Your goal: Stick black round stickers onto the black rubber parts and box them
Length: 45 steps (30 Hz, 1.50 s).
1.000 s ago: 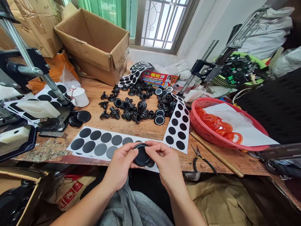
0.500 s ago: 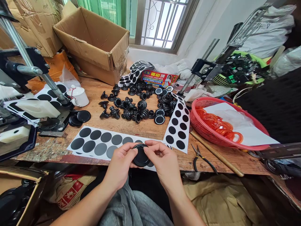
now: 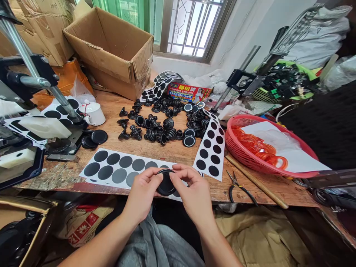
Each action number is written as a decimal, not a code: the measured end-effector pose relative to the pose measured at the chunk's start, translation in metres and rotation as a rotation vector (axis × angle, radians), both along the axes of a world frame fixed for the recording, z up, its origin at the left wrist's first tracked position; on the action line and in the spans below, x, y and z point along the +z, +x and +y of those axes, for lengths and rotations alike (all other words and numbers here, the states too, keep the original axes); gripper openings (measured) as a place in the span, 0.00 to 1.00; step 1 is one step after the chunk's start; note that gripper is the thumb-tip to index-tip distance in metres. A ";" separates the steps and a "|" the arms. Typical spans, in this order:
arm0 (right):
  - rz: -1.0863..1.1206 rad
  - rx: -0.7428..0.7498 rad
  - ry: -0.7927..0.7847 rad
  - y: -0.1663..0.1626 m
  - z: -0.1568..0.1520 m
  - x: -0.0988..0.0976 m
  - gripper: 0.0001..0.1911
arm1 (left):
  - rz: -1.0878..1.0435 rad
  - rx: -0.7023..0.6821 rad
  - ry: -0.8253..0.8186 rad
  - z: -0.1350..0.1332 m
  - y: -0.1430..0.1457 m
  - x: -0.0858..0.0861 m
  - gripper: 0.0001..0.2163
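Observation:
Both my hands hold one round black disc part (image 3: 166, 182) at the near edge of the wooden table (image 3: 172, 152). My left hand (image 3: 143, 194) grips its left rim and my right hand (image 3: 191, 194) pinches its right rim, thumbs on its face. Just behind the disc lies a white sheet of round black stickers (image 3: 119, 168). A second sticker sheet (image 3: 210, 148) curls up to the right of it. A heap of black rubber parts (image 3: 167, 124) covers the table's middle.
A red basket (image 3: 241, 154) with orange rings stands at right, pliers (image 3: 239, 187) and a wooden stick (image 3: 256, 181) before it. A press tool (image 3: 36, 92) and white teapot (image 3: 93, 113) stand at left, an open cardboard box (image 3: 111, 48) behind.
My hands have shifted slightly and the right thumb has slid further over the disc's face. The disc stays held in both hands.

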State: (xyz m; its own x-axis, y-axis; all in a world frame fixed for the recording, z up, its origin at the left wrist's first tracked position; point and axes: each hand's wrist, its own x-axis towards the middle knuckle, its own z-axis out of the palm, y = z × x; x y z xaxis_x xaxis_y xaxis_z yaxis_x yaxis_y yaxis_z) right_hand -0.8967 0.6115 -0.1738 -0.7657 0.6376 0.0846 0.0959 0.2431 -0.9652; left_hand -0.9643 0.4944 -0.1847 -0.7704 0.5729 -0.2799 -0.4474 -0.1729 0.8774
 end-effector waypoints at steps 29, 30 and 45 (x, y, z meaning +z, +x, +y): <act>-0.223 0.095 0.532 -0.007 0.016 0.005 0.18 | 0.076 0.008 -0.093 -0.005 -0.004 -0.014 0.12; -0.235 0.098 0.543 -0.007 0.018 0.005 0.20 | 0.053 0.000 -0.082 -0.006 -0.005 -0.013 0.12; -0.298 0.397 0.110 -0.009 0.040 0.006 0.18 | -0.116 -0.145 -0.070 -0.010 -0.010 -0.003 0.11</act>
State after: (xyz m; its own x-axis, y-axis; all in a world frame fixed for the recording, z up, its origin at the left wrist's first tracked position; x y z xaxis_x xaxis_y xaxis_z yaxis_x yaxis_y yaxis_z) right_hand -0.9055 0.6510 -0.1676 -0.9484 0.2918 -0.1243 0.2427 0.4150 -0.8769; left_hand -0.9746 0.4841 -0.1875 -0.6415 0.6518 -0.4046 -0.5617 -0.0399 0.8264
